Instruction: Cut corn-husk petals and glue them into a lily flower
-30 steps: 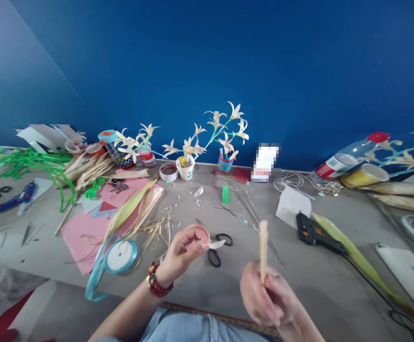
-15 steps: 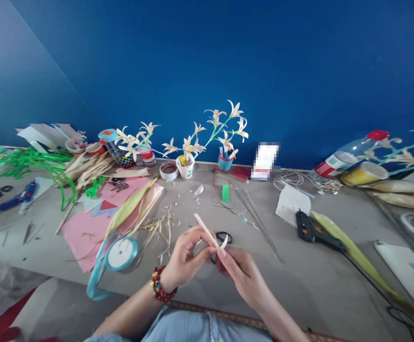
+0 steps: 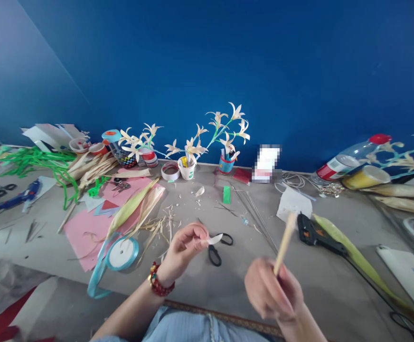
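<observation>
My left hand [image 3: 187, 244], with a red bead bracelet [image 3: 160, 281] at its wrist, pinches a small curved white petal [image 3: 215, 239] between thumb and fingertips. Black-handled scissors [image 3: 214, 255] lie on the table just beyond and right of that hand, partly behind the petal. Farther right, my right hand [image 3: 274, 287] is closed around a pale wooden stick [image 3: 284, 243] that points up and away; this hand is slightly blurred. The two hands are well apart. White flowers [image 3: 192, 147] on stems stand in a small white cup [image 3: 186, 168] at the back.
A black glue gun [image 3: 317, 232] and a green husk [image 3: 360, 261] lie at the right. Thin metal rods [image 3: 257, 213] are in the middle. On the left are pink paper [image 3: 82, 237], a blue ribbon spool [image 3: 122, 253], dry husk strips [image 3: 157, 225] and a blue glue gun [image 3: 24, 195].
My hands have parted. The right one moved right with the stick, now upright, while the left one keeps the petal. More of the scissors shows between them.
</observation>
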The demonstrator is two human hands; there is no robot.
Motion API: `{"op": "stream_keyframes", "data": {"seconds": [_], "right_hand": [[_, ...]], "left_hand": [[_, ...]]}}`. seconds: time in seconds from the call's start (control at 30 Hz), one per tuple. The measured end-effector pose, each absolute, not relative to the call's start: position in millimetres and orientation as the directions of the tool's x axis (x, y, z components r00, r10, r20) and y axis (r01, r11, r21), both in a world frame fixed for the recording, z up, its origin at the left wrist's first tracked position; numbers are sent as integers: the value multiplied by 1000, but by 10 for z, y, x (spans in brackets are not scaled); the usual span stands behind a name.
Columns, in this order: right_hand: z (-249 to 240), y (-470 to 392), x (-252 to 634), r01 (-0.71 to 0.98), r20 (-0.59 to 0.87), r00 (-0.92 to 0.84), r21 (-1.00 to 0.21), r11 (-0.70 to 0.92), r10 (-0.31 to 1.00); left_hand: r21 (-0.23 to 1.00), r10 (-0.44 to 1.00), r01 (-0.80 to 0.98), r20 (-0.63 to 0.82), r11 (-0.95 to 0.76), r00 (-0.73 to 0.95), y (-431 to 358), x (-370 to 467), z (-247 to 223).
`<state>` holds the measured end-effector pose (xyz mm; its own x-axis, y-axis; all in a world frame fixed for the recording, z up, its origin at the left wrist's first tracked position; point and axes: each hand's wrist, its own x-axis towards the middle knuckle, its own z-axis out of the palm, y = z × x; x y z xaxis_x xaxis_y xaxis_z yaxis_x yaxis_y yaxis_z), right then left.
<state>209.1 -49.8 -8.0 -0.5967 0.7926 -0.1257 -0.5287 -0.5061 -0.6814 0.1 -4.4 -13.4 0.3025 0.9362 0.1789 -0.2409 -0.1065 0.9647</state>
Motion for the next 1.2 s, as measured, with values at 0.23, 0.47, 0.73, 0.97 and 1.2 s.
{"op": "stream_keyframes", "data": {"seconds": [0.23, 0.47, 0.73, 0.97, 1.2], "right_hand": [[-22, -410, 1828, -60, -177, -293, -977, -203, 940], [-10, -425, 1697, 64, -163, -285, -986, -151, 945], [-41, -518, 1836, -410, -241, -632, -703, -582, 737], [-64, -478, 2060, -697, -120, -292, -653, -297, 949], [-18, -366, 1765, -482, -279, -203, -806, -344, 939]], "left_hand": [[969, 925, -180, 217, -166, 311, -85, 60, -82], [961, 899, -68, 276, -269, 340, -126, 24, -62], [947, 856, -160, 320, -278, 407, -115, 4, -15], [952, 943, -306, 118, -17, 313, -117, 28, -114], [968, 934, -247, 130, -46, 333, -182, 79, -81]]}}
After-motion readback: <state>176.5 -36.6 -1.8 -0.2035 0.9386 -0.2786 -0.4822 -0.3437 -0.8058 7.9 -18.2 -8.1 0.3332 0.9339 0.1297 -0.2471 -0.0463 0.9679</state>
